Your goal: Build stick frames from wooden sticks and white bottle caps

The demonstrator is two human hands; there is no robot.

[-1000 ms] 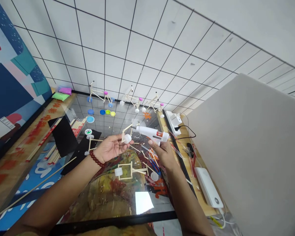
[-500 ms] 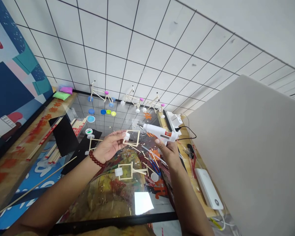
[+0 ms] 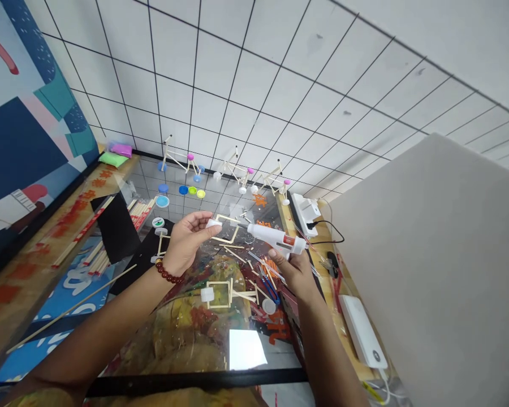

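My left hand (image 3: 190, 237) pinches a white bottle cap (image 3: 214, 224) fixed to a small square frame of wooden sticks (image 3: 234, 235). My right hand (image 3: 294, 268) is wrapped round the grip of a white hot glue gun (image 3: 271, 236). The gun's nozzle points left and meets, or nearly meets, the frame's upper right corner; contact is hard to make out. Below, on the glass tabletop, lies a similar stick frame (image 3: 231, 294) with a white cap (image 3: 207, 294) at its left end.
Several stick models with coloured caps (image 3: 190, 157) stand along the tiled wall. Bundled sticks (image 3: 139, 210) and black card (image 3: 115, 229) lie left. Blue scissors (image 3: 271, 287) and loose sticks lie mid-right. A power strip (image 3: 304, 213) and white device (image 3: 362, 330) sit at right.
The stick frame has tilted in my left hand, and the glue gun's nozzle is now against or close to its upper right corner. The view has shifted slightly.
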